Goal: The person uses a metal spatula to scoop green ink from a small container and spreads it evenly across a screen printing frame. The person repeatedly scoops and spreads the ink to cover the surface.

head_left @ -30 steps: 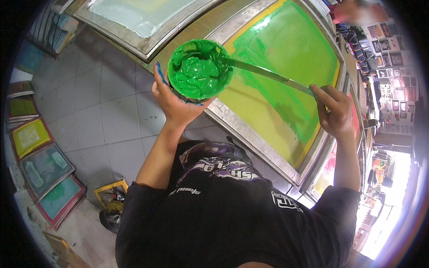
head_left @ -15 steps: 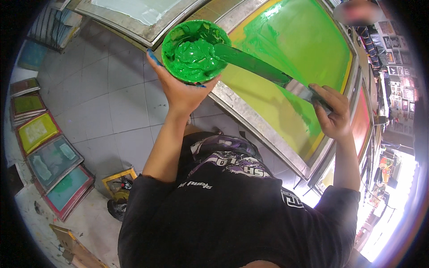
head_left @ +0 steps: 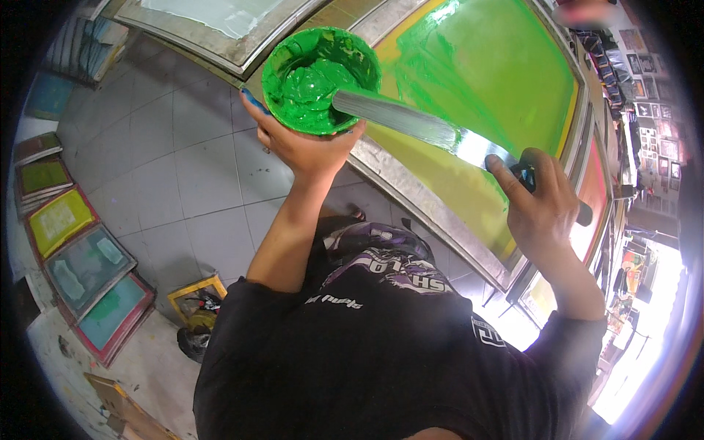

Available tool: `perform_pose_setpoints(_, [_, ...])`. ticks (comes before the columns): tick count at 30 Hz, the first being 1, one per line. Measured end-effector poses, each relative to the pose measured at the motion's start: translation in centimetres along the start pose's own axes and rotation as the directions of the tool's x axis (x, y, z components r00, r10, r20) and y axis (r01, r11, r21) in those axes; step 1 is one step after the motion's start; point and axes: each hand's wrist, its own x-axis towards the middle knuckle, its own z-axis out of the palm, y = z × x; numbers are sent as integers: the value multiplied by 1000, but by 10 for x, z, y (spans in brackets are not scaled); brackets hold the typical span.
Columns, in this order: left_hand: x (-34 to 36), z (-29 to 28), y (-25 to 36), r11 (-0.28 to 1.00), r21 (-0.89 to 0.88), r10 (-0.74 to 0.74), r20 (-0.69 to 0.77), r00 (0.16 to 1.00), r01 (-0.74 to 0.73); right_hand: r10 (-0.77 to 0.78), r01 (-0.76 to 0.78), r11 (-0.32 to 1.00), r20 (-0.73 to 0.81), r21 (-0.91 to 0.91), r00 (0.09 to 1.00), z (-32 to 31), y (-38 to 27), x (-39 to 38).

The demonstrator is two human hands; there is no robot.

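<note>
My left hand is wrapped round the underside of a round tub, its inside coated with green ink. Thick, glossy green ink lies in the tub, and blue stains mark my fingertips. In my right hand is the dark handle of a long metal spatula. Its tip reaches over the tub's right rim into the ink. The upturned face of the blade is mostly bare, shiny metal with thin green streaks. Just beyond lies a framed printing screen, its yellowish mesh smeared with green ink.
Another framed screen with a pale mesh lies at the upper left. Several coloured screens lean in a row along the left side. Grey floor tiles stretch below the tub. A reddish screen lies farther right.
The spatula has turned from a green-covered face to a mostly bare metal one. My right hand has shifted down and rolled over; the tub has moved slightly left and up.
</note>
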Motion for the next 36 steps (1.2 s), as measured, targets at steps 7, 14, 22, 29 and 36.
perform_pose_setpoints(7, [1, 5, -8, 995, -93, 17, -21, 1000, -19, -135, 151, 983, 149, -101, 980, -44, 7, 11])
perform_pose_setpoints(14, [2, 4, -9, 996, -85, 6, -34, 999, -9, 132, -96, 987, 306, -129, 943, -74, 17, 20])
perform_pose_setpoints(22, [8, -1, 5, 995, 104, 1, -32, 999, 3, 288, -307, 952, 291, 19, 912, -65, 48, 21])
perform_pose_setpoints(29, [4, 4, 5, 999, 7, -39, 0, 999, 39, 323, -578, 261, 495, 773, 807, -4, 47, -14])
perform_pose_setpoints(36, [6, 0, 6, 995, 89, -40, -3, 999, 40, 253, -553, 78, 520, 830, 816, 62, 1, -6])
